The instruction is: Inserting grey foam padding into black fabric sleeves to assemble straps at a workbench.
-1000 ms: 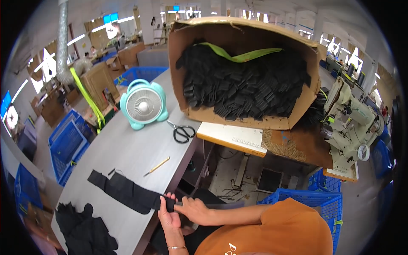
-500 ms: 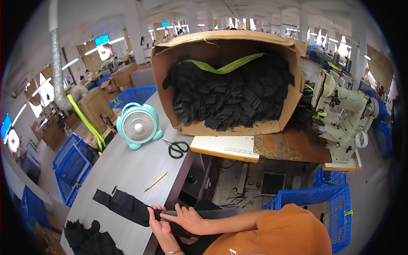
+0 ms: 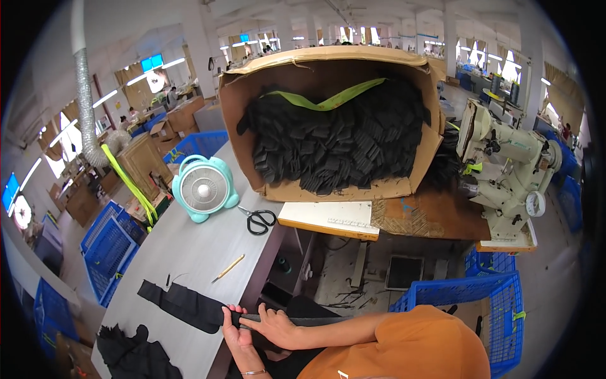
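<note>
Over the near edge of the grey table, my left hand [image 3: 236, 330] is closed around a black fabric strip [image 3: 192, 307], thumb up. Part of the strip lies flat on the table to the left. Close beside it, my right hand [image 3: 275, 327] has its fingertips on the same black material, index finger pointing at the left hand. A dark band [image 3: 319, 321] runs out to the right behind my right wrist; whether it is the same piece I cannot tell. A heap of black fabric pieces [image 3: 136, 354] lies at the table's near left.
A yellow craft knife-like tool [image 3: 228, 268], black-handled scissors [image 3: 260, 222] and a turquoise fan [image 3: 203, 188] stand or lie on the table [image 3: 183, 249]. Beyond is a cardboard box [image 3: 237, 107] full of black pieces. A sewing machine [image 3: 508, 164] and blue crate [image 3: 454, 292] are at right.
The view has shifted slightly. Both hands stay on the black strip in nearly the same place, and the band right of my right hand now looks narrower.
</note>
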A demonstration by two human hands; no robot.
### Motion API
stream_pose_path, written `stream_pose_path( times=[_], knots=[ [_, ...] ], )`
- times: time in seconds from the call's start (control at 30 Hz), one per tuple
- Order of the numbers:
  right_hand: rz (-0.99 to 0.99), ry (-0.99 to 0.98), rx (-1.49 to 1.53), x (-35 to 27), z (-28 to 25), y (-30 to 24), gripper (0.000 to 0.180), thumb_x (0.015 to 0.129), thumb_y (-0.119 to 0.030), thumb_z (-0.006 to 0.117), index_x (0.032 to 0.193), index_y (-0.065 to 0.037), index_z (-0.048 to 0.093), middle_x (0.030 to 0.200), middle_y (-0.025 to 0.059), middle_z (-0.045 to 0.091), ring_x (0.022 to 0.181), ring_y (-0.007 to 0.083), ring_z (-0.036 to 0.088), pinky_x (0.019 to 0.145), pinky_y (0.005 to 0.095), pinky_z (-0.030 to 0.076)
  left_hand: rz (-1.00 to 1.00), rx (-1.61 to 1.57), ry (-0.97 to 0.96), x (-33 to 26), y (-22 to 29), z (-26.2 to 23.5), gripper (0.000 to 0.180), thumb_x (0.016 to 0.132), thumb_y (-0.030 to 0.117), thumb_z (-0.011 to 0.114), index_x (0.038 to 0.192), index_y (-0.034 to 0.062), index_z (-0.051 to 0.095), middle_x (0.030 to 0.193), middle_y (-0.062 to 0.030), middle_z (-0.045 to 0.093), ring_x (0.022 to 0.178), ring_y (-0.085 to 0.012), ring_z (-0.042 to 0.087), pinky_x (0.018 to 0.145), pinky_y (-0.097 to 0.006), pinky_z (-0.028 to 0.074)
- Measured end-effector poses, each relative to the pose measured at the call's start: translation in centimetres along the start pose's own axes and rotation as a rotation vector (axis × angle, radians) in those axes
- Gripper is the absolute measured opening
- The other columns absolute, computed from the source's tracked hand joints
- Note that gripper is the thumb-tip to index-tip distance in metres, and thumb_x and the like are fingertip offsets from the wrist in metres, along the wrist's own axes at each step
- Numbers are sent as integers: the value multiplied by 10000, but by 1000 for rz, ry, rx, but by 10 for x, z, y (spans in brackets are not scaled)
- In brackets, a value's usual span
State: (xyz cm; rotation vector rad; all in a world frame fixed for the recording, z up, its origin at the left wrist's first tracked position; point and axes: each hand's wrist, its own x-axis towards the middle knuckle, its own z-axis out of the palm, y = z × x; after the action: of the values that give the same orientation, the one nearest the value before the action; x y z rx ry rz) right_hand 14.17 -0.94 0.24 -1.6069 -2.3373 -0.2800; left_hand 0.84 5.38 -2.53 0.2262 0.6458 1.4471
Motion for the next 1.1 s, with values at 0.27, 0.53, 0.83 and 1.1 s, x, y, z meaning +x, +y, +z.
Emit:
stream_pose_path(
  times=[0.27, 0.53, 0.83, 1.1],
  knots=[
    [44, -77, -59, 37, 57, -17, 201, 892, -231, 569, 1087, -181, 572, 1068, 274, 598, 656, 224, 654, 532, 309, 540, -108, -70, -92, -10, -12, 3, 262, 975, 331, 639, 917, 79, 597, 847, -37, 612, 834, -190, 601, 844, -360, 535],
    [92, -9, 22, 15, 18, -2, 467, 966, -258, 499, 1430, -284, 448, 1158, 283, 600, 793, 279, 687, 595, 364, 558, 12, -66, -86, -22, -30, 9, 319, 1000, 369, 587, 987, 50, 573, 957, -79, 629, 960, -230, 608, 953, -390, 503],
    [-24, -80, -51, -8, 0, 11, 509, 895, -231, 574, 1384, -360, 514, 994, 185, 626, 692, 185, 654, 540, 271, 493, -19, 96, 28, -10, -3, 4, 337, 961, 346, 652, 1074, 35, 587, 985, -77, 666, 938, -205, 649, 907, -389, 524],
    [58, -172, 32, 21, 28, -10, 98, 845, -211, 605, 826, -129, 655, 798, 70, 675, 770, 211, 684, 565, 330, 537, -125, -92, -63, -16, -41, -11, 273, 998, 338, 600, 966, 68, 574, 851, -32, 587, 856, -170, 575, 848, -332, 519]
  ],
)
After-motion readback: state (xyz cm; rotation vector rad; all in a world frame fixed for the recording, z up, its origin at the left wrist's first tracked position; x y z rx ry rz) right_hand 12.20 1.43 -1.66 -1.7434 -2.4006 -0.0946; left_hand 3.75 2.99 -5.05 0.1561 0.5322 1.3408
